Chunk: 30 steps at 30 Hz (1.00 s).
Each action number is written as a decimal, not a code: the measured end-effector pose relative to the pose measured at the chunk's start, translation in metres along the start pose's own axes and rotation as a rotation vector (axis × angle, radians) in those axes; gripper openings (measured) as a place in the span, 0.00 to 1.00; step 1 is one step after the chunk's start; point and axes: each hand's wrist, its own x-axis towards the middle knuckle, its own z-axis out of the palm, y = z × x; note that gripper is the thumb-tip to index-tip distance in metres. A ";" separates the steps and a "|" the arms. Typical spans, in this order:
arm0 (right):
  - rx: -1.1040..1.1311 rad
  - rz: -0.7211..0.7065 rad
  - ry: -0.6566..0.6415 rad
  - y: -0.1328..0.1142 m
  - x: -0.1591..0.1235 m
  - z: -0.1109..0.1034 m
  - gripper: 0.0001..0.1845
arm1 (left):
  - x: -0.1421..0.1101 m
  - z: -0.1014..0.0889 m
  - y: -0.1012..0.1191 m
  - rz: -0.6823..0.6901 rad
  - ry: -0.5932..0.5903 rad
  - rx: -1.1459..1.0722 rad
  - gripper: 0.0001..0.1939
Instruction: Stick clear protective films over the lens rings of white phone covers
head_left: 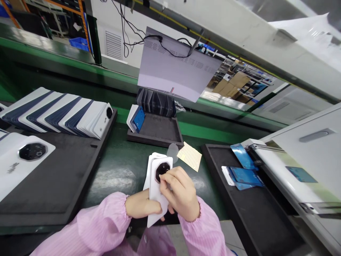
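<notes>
The white panel point(155, 192) is clasped in the left hand point(141, 205) above the bench point(114, 181). The right hand point(182, 190) pinches at its dark lens point(161, 169); whether it holds anything there, I cannot tell. Other panels point(147, 177) lie behind, a dotted sheet point(189, 156) near a tray point(165, 129).

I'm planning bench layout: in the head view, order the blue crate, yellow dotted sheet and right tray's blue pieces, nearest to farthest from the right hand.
From the right hand:
1. Yellow dotted sheet, just beyond it
2. Blue pieces, on the right tray
3. Blue crate, far back left
</notes>
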 end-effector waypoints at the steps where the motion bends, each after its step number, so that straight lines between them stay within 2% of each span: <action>1: 0.002 0.000 -0.003 0.000 0.000 0.000 0.08 | 0.000 0.000 0.000 -0.004 0.001 0.001 0.17; 15: 0.008 0.000 -0.025 0.002 -0.002 0.000 0.08 | 0.000 0.002 0.000 0.032 -0.014 -0.035 0.14; 30: 0.032 0.003 -0.063 0.003 -0.002 -0.002 0.08 | 0.001 0.002 0.000 -0.016 0.026 -0.004 0.15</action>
